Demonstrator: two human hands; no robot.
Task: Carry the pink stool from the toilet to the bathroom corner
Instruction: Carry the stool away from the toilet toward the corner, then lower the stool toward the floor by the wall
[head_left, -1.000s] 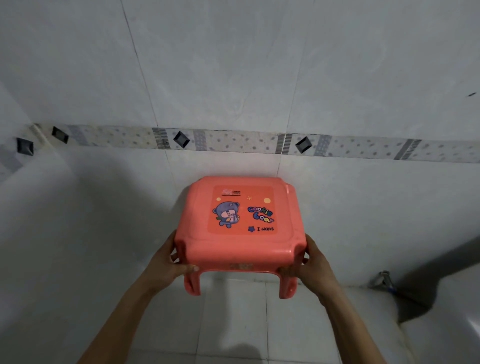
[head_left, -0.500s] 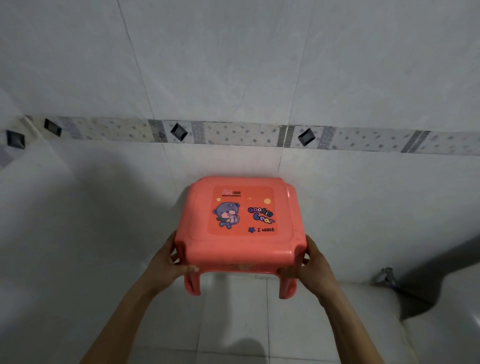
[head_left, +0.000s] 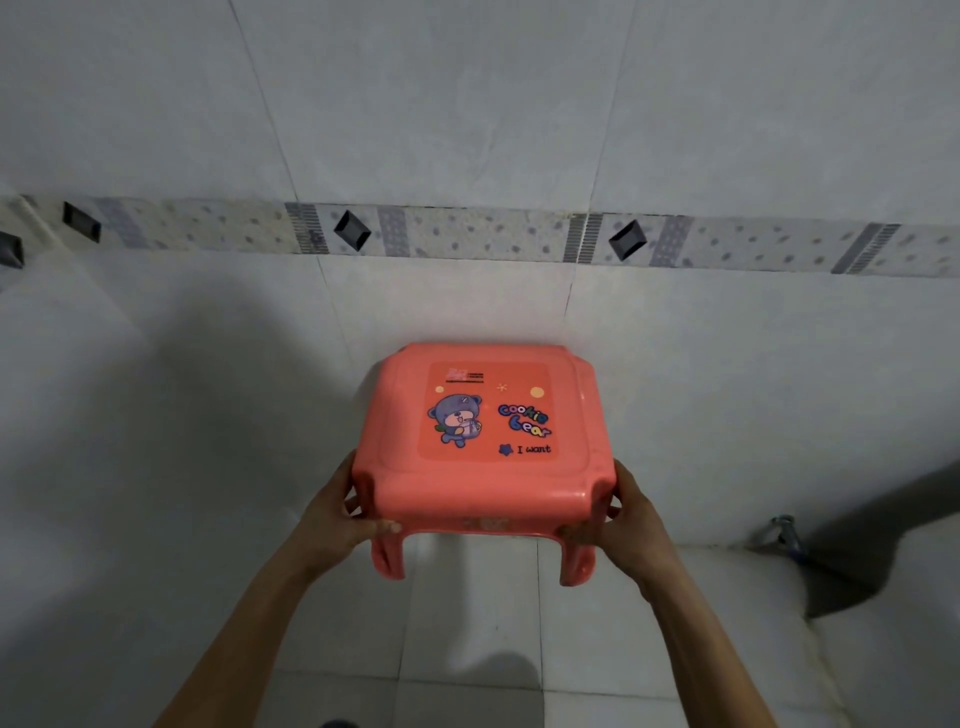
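The pink stool (head_left: 483, 493) has a cartoon bear sticker on its seat and hangs upright in the air above the white floor tiles, close to the tiled wall. My left hand (head_left: 332, 519) grips its near left corner, thumb under the seat edge. My right hand (head_left: 623, 525) grips the near right corner the same way. Two front legs show below the seat; the back legs are hidden behind it.
A tiled wall (head_left: 467, 130) with a patterned border strip (head_left: 467, 236) stands straight ahead. The left wall meets it at the corner (head_left: 31, 249) at far left. A metal tap (head_left: 779, 530) sits low at the right, beside a white curved fixture (head_left: 893, 649).
The view has shifted slightly to the left and the wall border sits lower in the frame. The stool stays in both hands at about the same place in view.
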